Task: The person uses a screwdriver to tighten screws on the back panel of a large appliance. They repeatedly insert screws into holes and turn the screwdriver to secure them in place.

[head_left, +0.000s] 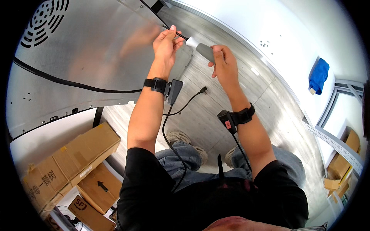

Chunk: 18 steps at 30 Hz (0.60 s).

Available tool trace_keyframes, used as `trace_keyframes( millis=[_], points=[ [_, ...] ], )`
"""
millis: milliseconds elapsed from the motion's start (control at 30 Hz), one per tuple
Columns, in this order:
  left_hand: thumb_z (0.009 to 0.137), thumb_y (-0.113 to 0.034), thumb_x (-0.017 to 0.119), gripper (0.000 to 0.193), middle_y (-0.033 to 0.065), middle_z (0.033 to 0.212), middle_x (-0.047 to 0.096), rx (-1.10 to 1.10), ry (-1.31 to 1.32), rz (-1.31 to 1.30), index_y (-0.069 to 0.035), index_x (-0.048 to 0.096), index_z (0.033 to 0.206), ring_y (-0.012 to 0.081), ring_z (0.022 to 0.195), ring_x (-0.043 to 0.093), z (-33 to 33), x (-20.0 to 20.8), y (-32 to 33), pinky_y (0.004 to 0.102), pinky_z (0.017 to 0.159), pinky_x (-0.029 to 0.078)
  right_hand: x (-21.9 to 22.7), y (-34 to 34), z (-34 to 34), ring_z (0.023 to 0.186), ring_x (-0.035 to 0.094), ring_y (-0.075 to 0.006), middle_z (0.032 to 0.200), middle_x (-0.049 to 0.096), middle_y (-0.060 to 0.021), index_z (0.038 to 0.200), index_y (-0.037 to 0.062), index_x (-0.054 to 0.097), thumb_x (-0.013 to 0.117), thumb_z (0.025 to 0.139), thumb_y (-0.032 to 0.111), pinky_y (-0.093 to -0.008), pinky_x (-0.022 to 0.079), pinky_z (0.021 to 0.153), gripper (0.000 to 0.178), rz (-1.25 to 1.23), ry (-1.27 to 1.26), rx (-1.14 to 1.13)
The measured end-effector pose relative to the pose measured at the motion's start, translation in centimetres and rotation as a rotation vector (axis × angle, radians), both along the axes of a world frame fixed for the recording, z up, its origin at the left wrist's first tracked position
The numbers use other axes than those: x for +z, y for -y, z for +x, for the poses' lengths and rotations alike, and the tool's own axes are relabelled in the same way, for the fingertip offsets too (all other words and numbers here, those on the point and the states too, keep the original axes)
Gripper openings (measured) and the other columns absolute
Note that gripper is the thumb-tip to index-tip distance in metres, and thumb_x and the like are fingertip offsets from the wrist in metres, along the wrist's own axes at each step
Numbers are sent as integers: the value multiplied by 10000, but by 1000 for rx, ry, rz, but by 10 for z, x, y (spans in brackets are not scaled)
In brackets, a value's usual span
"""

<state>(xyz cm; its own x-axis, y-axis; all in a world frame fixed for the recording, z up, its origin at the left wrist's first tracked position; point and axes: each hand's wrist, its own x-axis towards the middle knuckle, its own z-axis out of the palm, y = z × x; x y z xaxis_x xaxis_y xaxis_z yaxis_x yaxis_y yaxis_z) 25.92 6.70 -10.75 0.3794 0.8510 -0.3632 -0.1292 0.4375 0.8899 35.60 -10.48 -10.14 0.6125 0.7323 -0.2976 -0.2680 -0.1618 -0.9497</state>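
A: Edges first, quick. What's around the hands?
B: Metal panel (111,65) on the left, its lower corner just beside the left wrist. White surface (246,23) on the right, its long edge slanting down to the right.
A: Open room?
B: Strip of pale floor (254,92) between the two. Widens toward the person's shoes (178,136). Plug (203,90) on a black cord hangs or lies below the hands, can't tell which. Cardboard box (77,154) well apart, lower left. Blue cloth (319,76) far right, on the white surface.
A: And the tool?
B: Screwdriver (204,51), grey and white handle, slanting across between the hands, over that floor strip.
A: Left hand (165,47)?
B: Thumb and fingers pinched together on the thin dark shaft, just ahead of the white collar. Tip: can't make it out past the fingers.
A: Right hand (225,65)?
B: Fingers curled in around the grey butt end, thumb along the near side, little gap left. Collar sits clear of both hands.
A: Wrists?
B: Black strap on each, forearms bare.
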Motion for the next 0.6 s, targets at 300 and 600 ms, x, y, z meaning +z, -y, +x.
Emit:
trace_keyframes(
  millis=[300,600],
  points=[
    [859,-235,658,204,56,789,624,34,1,7,-67,545,849,111,590,596,4,0,4,218,515,511,-4,4,0,546,514,-74,665,562,-14,998,20,591,673,822,279,-232,404,469,324,44,26,72],
    [870,-255,641,207,49,762,617,-14,-34,-5,-76,548,823,119,612,611,5,-2,3,221,524,511,-3,9,12,492,486,-68,600,546,-8,909,22,621,634,847,299,-225,387,444,284,0,-56,54]
  ],
)
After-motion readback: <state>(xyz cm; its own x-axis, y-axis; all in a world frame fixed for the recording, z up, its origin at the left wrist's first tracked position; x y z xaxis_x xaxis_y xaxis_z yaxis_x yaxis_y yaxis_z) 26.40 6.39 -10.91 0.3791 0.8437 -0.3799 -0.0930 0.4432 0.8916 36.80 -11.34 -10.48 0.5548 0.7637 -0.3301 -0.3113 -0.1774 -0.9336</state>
